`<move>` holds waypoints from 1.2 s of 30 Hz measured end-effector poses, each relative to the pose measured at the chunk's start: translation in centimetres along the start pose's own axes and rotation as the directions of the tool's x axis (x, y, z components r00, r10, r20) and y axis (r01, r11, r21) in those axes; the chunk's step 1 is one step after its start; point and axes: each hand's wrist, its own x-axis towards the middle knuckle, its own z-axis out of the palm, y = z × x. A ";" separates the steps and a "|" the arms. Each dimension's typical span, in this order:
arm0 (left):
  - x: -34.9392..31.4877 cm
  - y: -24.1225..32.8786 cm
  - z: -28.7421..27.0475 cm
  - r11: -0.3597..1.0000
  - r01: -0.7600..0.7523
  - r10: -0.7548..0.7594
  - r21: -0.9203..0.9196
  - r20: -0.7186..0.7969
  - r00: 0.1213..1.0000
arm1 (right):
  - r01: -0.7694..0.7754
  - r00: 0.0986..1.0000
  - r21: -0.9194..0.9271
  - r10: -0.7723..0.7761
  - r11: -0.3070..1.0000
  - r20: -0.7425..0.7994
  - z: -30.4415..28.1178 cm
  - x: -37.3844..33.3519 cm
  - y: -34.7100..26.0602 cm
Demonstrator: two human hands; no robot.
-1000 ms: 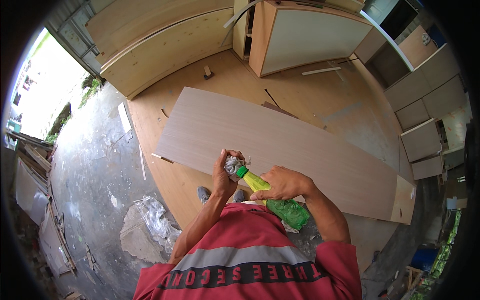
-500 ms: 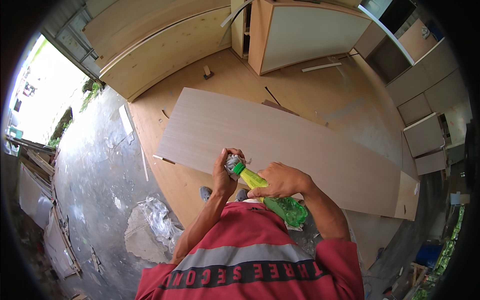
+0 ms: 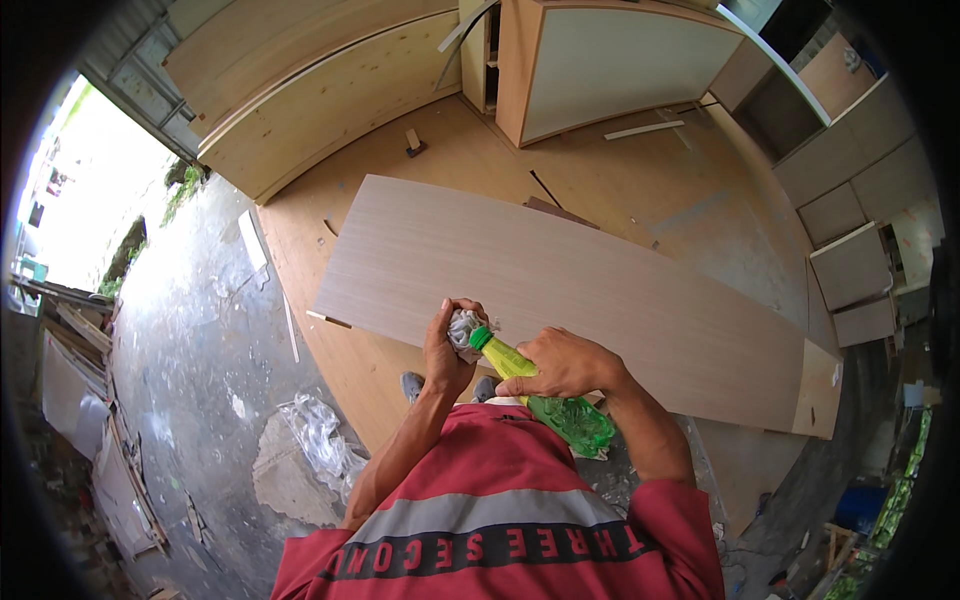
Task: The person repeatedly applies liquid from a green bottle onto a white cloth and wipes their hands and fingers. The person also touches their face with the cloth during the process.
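My left hand is closed round a crumpled whitish rag. In my right hand is a green plastic bottle with a yellow label and a green cap, gripped about its upper part. The bottle tilts so that its capped neck points up and left, against the rag. Whether the cap has a hole I cannot tell. Beyond both hands lies a long pale wood-grain panel, flat and slanting down to the right.
Under the panel spreads a brown board floor. A cabinet with a white panel and a light wood piece stand at the back. Clear plastic sheeting lies on the concrete at left. Scrap boards lean at far left.
Hardly anything differs. Both hands keep hold of the rag and the bottle in nearly the same place, with only a slight shift.
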 end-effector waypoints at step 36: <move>-11.8 8.7 -13.6 0.907 0.210 0.145 0.365 -0.738 0.659 | -0.033 -0.174 0.891 0.875 0.453 -0.451 31.9 16.2 41.8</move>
